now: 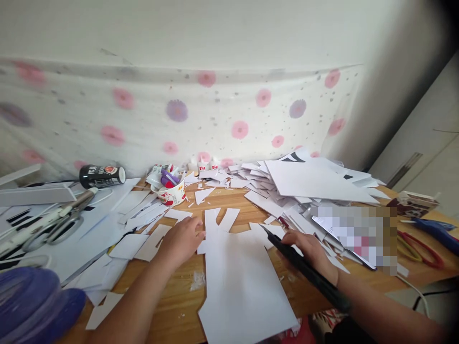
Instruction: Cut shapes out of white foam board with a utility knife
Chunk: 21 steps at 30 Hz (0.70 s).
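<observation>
A large cut sheet of white board (240,282) lies in front of me, with a slanted prong and notches at its far end. My left hand (183,239) is at the board's upper left edge, its fingers curled closed against a small tab there. In my right hand (308,248) is a long black utility knife (304,267), fingers wrapped round its handle. The pointed blade (265,229) points up and left, over the board's upper right part. My right palm is partly hidden by the knife.
White scraps (267,203) pile up at the right, under a bigger sheet (315,181). A paper tub (174,195), a black can (102,177), scissors (59,229) and purple tape rolls (25,306) stand or lie leftward. A phone (344,239) and blue-handled pliers (435,234) are right.
</observation>
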{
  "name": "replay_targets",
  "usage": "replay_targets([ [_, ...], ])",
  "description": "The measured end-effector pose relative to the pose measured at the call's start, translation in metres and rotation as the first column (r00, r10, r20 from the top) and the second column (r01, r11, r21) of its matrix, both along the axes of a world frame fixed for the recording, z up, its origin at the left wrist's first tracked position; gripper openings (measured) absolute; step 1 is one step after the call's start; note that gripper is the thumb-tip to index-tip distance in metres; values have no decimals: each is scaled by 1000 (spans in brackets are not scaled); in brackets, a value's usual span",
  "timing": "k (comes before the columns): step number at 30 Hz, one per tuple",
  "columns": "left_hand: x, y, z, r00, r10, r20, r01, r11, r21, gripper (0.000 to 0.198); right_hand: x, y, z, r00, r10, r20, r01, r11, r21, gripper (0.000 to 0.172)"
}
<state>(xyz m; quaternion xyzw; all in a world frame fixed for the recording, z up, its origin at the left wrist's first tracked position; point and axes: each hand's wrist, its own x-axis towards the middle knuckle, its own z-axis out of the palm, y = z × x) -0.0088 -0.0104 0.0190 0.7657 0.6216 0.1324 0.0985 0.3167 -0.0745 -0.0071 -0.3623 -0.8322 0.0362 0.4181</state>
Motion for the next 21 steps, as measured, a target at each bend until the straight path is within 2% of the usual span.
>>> replay_targets([
  [2, 7, -37, -1, 995, -90, -49, 90, 996, 1, 28, 2, -5, 0, 991, -104, -83, 98, 993, -70, 15],
  [3, 13, -59, -5, 983, -170, -66, 170, 985, -6, 43, 4, -5, 1, 978, -174, -115, 161, 981, -109, 13],
  [5, 27, -102, -22, 870, -463, -167, 471, 882, 10, 83, 9, -3, 3, 935, -306, -177, 272, 943, -192, 13],
  [6, 34, -121, -33, 784, -583, -214, 597, 802, 1, 93, 11, 0, 5, 907, -359, -220, 306, 921, -239, 15],
  [7, 41, -136, -44, 745, -614, -262, 639, 769, 12, 97, 13, 3, 6, 880, -387, -276, 309, 907, -286, 17],
  [8, 47, -148, -54, 726, -617, -303, 659, 750, 52, 98, 15, 7, 7, 850, -388, -356, 274, 903, -331, 20],
  [10, 55, -159, -70, 751, -537, -383, 631, 754, 181, 87, 16, 13, 8, 793, -346, -502, 131, 900, -415, 28],
  [11, 57, -160, -75, 772, -482, -415, 609, 748, 263, 77, 16, 16, 7, 769, -325, -550, 61, 895, -443, 35],
  [13, 55, -156, -78, 796, -403, -451, 587, 695, 415, 56, 16, 18, 6, 769, -304, -562, -14, 871, -490, 49],
  [15, 46, -151, -74, 807, -376, -455, 584, 616, 528, 46, 18, 19, 2, 837, -303, -457, 44, 868, -495, 51],
  [17, 31, -150, -67, 816, -383, -433, 578, 558, 595, 42, 21, 20, -4, 926, -282, -251, 163, 898, -409, 44],
  [19, 11, -154, -61, 831, -395, -393, 556, 542, 631, 43, 23, 21, -10, 967, -245, -72, 214, 931, -295, 35],
  [21, -11, -160, -58, 862, -397, -316, 502, 579, 643, 44, 20, 22, -15, 981, -186, 57, 195, 950, -245, 36],
])
